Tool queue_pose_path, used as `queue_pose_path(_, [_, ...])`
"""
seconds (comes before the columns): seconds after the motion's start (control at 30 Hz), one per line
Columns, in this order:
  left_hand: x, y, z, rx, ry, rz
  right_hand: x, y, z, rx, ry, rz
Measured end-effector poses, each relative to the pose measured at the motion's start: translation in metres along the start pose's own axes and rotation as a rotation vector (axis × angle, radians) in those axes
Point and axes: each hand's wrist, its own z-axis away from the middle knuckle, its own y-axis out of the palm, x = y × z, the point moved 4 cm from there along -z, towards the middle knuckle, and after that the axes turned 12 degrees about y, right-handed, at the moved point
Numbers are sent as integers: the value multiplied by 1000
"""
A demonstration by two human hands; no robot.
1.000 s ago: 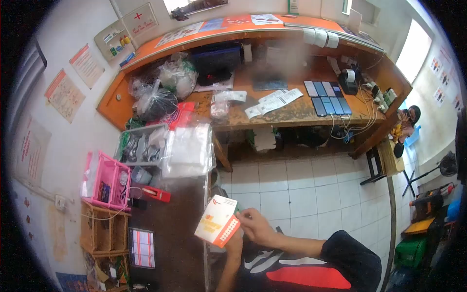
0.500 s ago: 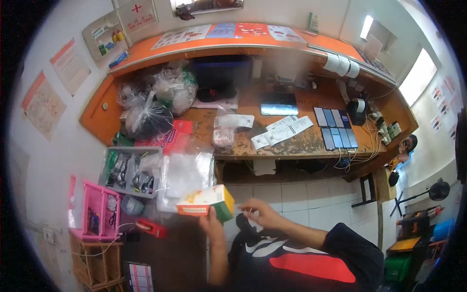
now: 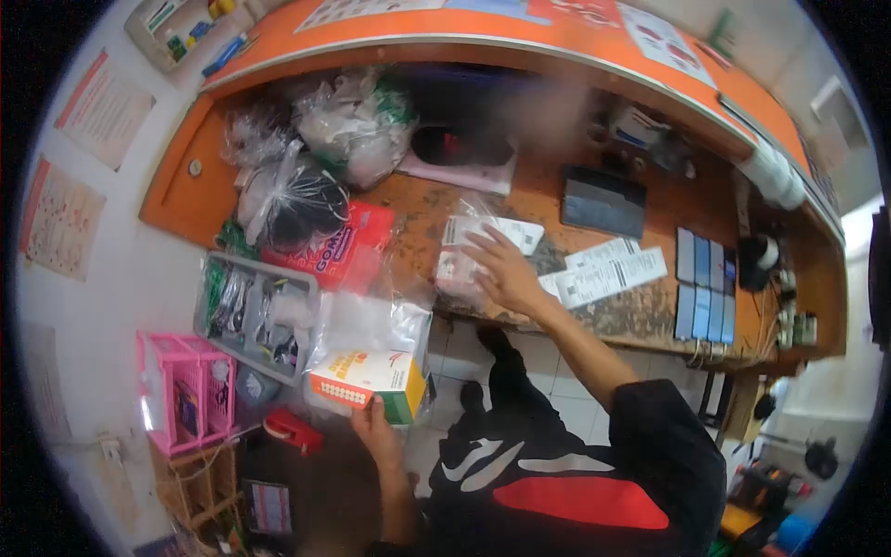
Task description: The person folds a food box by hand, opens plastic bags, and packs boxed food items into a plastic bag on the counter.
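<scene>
My left hand (image 3: 374,429) grips the lower edge of a white, orange and green box (image 3: 368,378), which is held over clear plastic bags (image 3: 376,320). Up on the wooden desk (image 3: 418,223), my right hand (image 3: 506,269) reaches over a plastic-wrapped packet (image 3: 457,266) with its fingers spread. The fingers overlap the packet; whether they touch it I cannot tell. Beside this packet lie printed paper labels (image 3: 613,272).
A grey tray (image 3: 255,311) of bagged cables, a pink basket (image 3: 187,395) and a red tape dispenser (image 3: 292,431) stand at the left. Several phones (image 3: 705,286) lie at the desk's right, near a dark tablet (image 3: 603,202). Filled plastic bags (image 3: 357,130) sit behind.
My right hand has moved from beside the box up to the wrapped packet on the desk. The box has turned and stays in my left hand. The view has shifted closer to the desk.
</scene>
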Motion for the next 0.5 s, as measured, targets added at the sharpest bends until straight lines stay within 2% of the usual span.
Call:
queue_pose_path(0.03, [2,7,-1,-34,3,-41,-7,12,-22,49,-98,45])
queue_pose_path(0.13, [11,31,0,-175,-31,-66,-44,45,-57,242,-132,349])
queue_pose_path(0.23, [16,46,-2,-137,5,-248,-125,85,-33,398,17,421])
queue_pose_path(0.37, [35,54,1,-340,-255,-146,-129,74,-14,401,100,327])
queue_pose_path(0.5, [22,73,-4,-321,-154,-249,-136,78,-20,425,166,306])
